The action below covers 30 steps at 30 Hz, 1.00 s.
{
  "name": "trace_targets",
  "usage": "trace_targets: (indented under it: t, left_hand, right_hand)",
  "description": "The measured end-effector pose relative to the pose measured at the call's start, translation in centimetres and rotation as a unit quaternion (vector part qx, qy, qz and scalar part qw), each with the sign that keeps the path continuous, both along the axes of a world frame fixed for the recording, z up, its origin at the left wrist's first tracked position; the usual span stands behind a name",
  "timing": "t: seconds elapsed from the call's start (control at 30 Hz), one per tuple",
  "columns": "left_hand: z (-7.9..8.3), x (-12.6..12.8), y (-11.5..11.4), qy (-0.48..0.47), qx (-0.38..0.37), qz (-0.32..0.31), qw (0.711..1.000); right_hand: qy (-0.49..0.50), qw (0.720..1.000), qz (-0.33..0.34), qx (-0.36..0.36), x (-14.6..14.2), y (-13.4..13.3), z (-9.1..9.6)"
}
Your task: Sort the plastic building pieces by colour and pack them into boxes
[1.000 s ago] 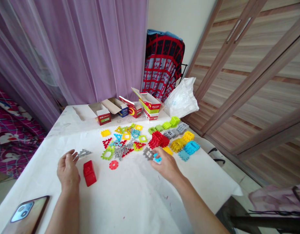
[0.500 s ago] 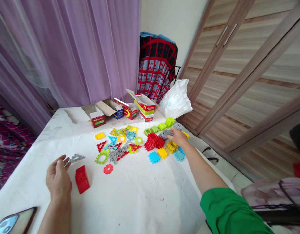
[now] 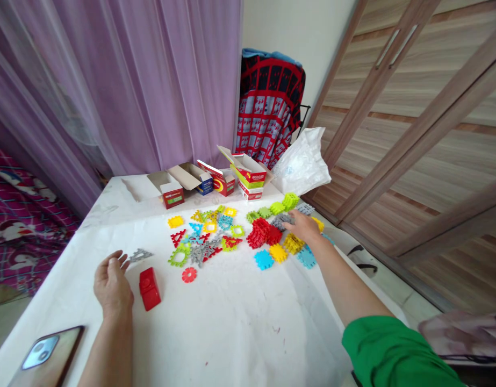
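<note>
My left hand (image 3: 112, 285) rests on the white table cover (image 3: 215, 322), fingers loosely apart and holding nothing. It lies between a grey triangle piece (image 3: 139, 255) and a red block (image 3: 149, 288). My right hand (image 3: 304, 227) reaches far out over the grey pieces (image 3: 280, 220) beside the red pile (image 3: 263, 233); its fingers curl down onto them, and whether it grips one is hidden. A blue square piece (image 3: 264, 259) and a yellow one (image 3: 278, 252) lie loose near my right forearm.
Flat coloured pieces (image 3: 205, 236) are scattered mid-table, and a red gear piece (image 3: 188, 274) lies nearer me. Open small cartons (image 3: 215, 180) and a white plastic bag (image 3: 302, 164) stand at the back. A phone (image 3: 44, 352) lies at the near left edge.
My right hand left the blue and grey pieces near the table's middle and stretched out to the grey pieces at the far right. The left hand has stayed in place.
</note>
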<state>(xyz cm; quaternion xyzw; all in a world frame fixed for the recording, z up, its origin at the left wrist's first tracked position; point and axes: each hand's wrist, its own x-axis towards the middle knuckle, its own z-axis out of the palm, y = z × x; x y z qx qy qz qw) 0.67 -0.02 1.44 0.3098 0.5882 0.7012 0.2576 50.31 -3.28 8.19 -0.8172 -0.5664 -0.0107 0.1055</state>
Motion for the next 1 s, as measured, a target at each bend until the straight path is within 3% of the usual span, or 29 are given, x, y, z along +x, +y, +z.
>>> trace_targets:
  t: [0.1,0.2,0.33,0.47,0.53,0.6,0.77,0.87,1.0]
  left_hand:
    - [-0.7,-0.8,0.0,0.039,-0.005,0.031,0.999]
    - [-1.3,-1.3,-0.1,0.054,-0.016,0.020,0.998]
    - [-1.2,-0.7,-0.2,0.025,-0.027,-0.101,0.994]
    - [-0.6,0.0,-0.2,-0.033,-0.038,-0.232,0.971]
    - [-0.5,-0.2,-0.1,-0.081,-0.034,-0.251,0.964]
    - [-0.5,-0.5,0.0,-0.118,-0.025,-0.227,0.966]
    - [-0.9,-0.5,0.2,-0.117,-0.010,-0.149,0.982]
    - [-0.9,-0.3,0.1,-0.114,-0.010,-0.143,0.983]
    - [-0.7,-0.3,0.1,-0.111,-0.017,-0.147,0.983]
  right_hand:
    - [-0.001,0.999,0.005,0.042,-0.1,-0.7,-0.2]
    - [0.025,0.994,0.022,0.100,-0.4,-1.9,-0.8]
    - [0.060,0.982,0.069,0.166,-1.8,-4.5,-1.2]
    - [0.074,0.962,0.098,0.244,-4.6,-7.0,-0.6]
    - [0.090,0.950,0.124,0.273,-6.9,-7.7,-0.3]
    - [0.114,0.934,0.180,0.286,-9.9,-8.0,-0.6]
    - [0.153,0.920,0.323,0.161,-17.7,-7.4,-3.4]
    - [0.141,0.930,0.333,0.067,-21.1,-6.1,-4.9]
    - [0.110,0.938,0.327,0.024,-23.8,-4.0,-5.6]
